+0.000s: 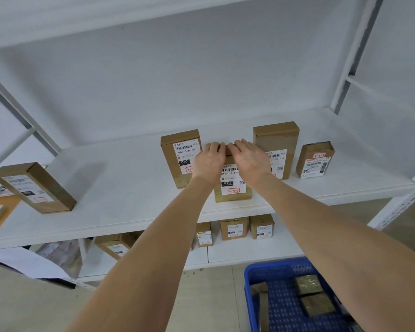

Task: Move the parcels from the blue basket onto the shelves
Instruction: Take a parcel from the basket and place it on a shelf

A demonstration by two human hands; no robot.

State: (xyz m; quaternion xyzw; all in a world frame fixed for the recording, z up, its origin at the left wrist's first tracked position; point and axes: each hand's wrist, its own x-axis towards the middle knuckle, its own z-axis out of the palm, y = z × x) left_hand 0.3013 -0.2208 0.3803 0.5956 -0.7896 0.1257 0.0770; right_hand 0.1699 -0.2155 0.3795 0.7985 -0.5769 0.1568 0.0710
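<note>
White shelf (pixel 130 188) already carries four parcels (pixel 276 149), left hand (pixel 209 161) and right hand (pixel 249 161) with fingers curled over a fifth parcel (pixel 233 185); blue basket (pixel 249 279) holds more parcels (pixel 308 285) (roughly midway, I'd judge).

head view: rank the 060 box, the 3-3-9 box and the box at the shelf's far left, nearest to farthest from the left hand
1. 060 box, right beside the left hand, on its left.
2. 3-3-9 box, toward the right end.
3. far-left box, at the left end.
</note>
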